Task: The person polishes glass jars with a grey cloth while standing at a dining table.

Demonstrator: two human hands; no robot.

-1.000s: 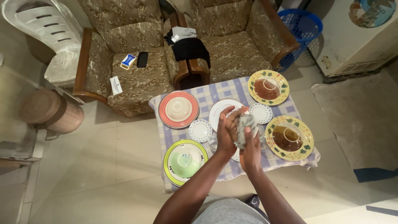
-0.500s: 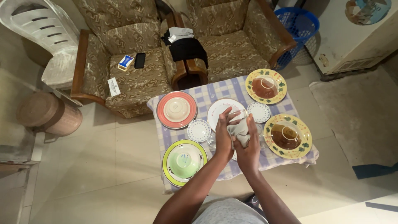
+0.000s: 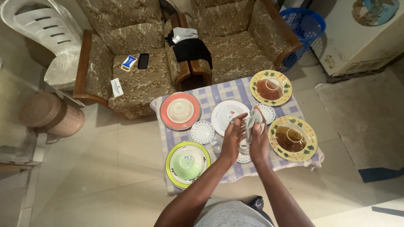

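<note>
My left hand (image 3: pixel 232 139) grips a clear drinking glass (image 3: pixel 243 147) over the small checked table (image 3: pixel 202 98). My right hand (image 3: pixel 257 138) holds a grey cloth (image 3: pixel 251 121) pressed against the glass's upper part. Both hands are close together above the table's middle. Most of the glass is hidden by my fingers and the cloth. Under my hands lies a small white dotted saucer (image 3: pixel 243 158).
On the table are an orange-rimmed plate with an upturned bowl (image 3: pixel 180 110), a green-rimmed one (image 3: pixel 187 164), two yellow floral plates with brown bowls (image 3: pixel 270 87) (image 3: pixel 292 138), a white plate (image 3: pixel 225 113) and saucers (image 3: pixel 202 132). Two armchairs (image 3: pixel 134 63), a blue basket (image 3: pixel 309 25) and a brown bin (image 3: pixel 50 114) stand around.
My hands and the cloth have shifted slightly up and right; the cloth has moved from the glass's side to its top, and the glass has turned in my left hand.
</note>
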